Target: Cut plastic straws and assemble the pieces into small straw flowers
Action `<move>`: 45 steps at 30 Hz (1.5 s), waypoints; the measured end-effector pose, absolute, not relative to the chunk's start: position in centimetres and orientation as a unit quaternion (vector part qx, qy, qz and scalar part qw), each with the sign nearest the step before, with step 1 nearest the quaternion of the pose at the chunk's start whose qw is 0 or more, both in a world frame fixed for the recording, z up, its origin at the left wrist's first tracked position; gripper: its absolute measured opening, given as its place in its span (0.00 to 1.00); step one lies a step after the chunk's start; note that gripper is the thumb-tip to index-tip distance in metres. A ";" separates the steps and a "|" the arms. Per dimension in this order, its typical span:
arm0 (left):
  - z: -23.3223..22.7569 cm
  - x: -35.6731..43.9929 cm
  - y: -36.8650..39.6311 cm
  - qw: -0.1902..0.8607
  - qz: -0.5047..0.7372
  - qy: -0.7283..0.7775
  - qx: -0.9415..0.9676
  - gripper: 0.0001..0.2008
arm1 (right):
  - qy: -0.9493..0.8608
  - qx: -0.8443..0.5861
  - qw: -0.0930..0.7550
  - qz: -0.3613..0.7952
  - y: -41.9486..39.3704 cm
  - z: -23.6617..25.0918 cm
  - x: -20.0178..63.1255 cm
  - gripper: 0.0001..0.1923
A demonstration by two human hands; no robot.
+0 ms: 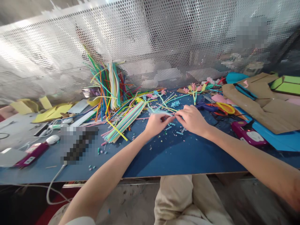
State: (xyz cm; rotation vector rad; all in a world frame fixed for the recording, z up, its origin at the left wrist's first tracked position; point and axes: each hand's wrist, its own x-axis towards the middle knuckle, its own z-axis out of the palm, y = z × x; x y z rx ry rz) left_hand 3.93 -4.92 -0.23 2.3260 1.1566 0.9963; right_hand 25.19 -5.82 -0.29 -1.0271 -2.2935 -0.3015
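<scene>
My left hand (157, 125) and my right hand (193, 120) meet fingertip to fingertip above the blue table, both closed in a pinch. Between them is a thin pipe cleaner, mostly hidden by the fingers; a pale blurred strip shows over the left hand. Just beyond the hands lie a blue pipe-cleaner leaf (175, 103) and branched stems with pink, yellow and blue pieces. A finished-looking sprig (194, 90) with pink and yellow leaves rests behind my right hand. Short cut blue bits (179, 133) are scattered under the hands. Left of them is a bundle of pastel pipe cleaners (126, 122).
A tall bunch of coloured pipe cleaners (113, 86) leans against the perforated metal screen (164, 43). To the right are yellow-handled scissors (225, 108), a purple power strip (249, 133) and brown paper (262, 103). Another purple strip (32, 154) and cables lie at left.
</scene>
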 end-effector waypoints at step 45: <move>-1.0 3.8 -5.1 -0.046 0.351 0.378 0.856 0.11 | -0.854 -0.411 0.320 -0.024 -5.0 -0.8 25.5 0.12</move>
